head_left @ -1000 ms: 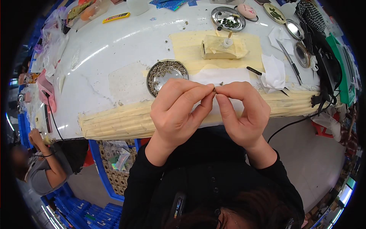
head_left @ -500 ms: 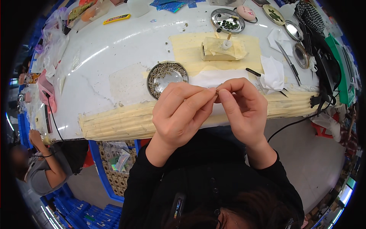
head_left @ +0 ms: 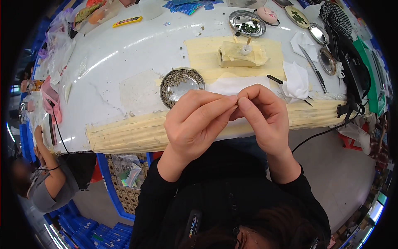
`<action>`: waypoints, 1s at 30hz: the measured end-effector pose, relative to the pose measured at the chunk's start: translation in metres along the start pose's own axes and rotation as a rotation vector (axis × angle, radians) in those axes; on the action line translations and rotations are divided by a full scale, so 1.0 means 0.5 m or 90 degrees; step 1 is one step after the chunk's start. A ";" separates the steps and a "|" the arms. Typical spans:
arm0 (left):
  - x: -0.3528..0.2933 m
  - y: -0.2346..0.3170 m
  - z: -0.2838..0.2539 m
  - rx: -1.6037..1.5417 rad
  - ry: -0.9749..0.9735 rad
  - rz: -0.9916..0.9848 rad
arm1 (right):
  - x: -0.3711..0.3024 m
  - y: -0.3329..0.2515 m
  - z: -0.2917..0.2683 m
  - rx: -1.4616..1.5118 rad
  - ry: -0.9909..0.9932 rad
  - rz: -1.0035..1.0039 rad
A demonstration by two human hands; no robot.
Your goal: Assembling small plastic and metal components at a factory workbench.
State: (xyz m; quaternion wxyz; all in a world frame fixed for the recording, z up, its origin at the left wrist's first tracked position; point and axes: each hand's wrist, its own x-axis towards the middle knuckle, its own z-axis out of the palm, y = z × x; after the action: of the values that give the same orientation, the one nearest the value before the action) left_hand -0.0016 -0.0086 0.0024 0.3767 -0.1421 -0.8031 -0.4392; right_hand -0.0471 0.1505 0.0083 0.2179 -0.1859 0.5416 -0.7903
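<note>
- Here, the left hand (head_left: 195,124) and the right hand (head_left: 265,118) meet fingertip to fingertip just above the near edge of the white worktable (head_left: 124,62), thumbs and forefingers pinched tight together.
- Whatever sits in that pinch is too small to see; its long axis and heading cannot be told, as the fingers cover it entirely.
- Just beyond the left knuckles sits a round silver metal dish (head_left: 181,85) ringed with tiny dark parts, on the table and apart from the hand.
- Farther back, a lumpy block wrapped in beige masking tape (head_left: 240,54) rests on a taped-down beige patch, a small white stub standing upright on it.
- To the right lie crumpled white tissue (head_left: 295,79), a black-tipped pen-like tool (head_left: 275,79) and slim metal tweezers (head_left: 311,68).
- A second round metal tray holding green bits (head_left: 247,23) stands at the far edge.
- The table's front lip is padded with layered beige tape strips (head_left: 124,135), partly hidden by both wrists.
- At lower left another person's arm (head_left: 49,166) shows, cut by the rim.
</note>
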 end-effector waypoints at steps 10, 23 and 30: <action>0.002 -0.001 0.000 -0.049 -0.016 -0.062 | 0.004 -0.007 -0.002 -0.003 -0.014 0.010; -0.004 -0.001 0.013 0.128 -0.001 0.071 | 0.011 0.002 -0.005 -0.530 0.087 -0.354; -0.010 -0.010 0.016 0.170 -0.021 0.084 | 0.018 0.012 -0.003 -0.699 0.098 -0.544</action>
State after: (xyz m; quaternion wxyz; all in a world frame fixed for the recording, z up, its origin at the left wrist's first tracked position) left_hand -0.0048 -0.0043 -0.0070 0.4070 -0.1502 -0.8495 -0.3003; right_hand -0.0544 0.1449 0.0028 -0.2767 -0.4091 0.7561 -0.4294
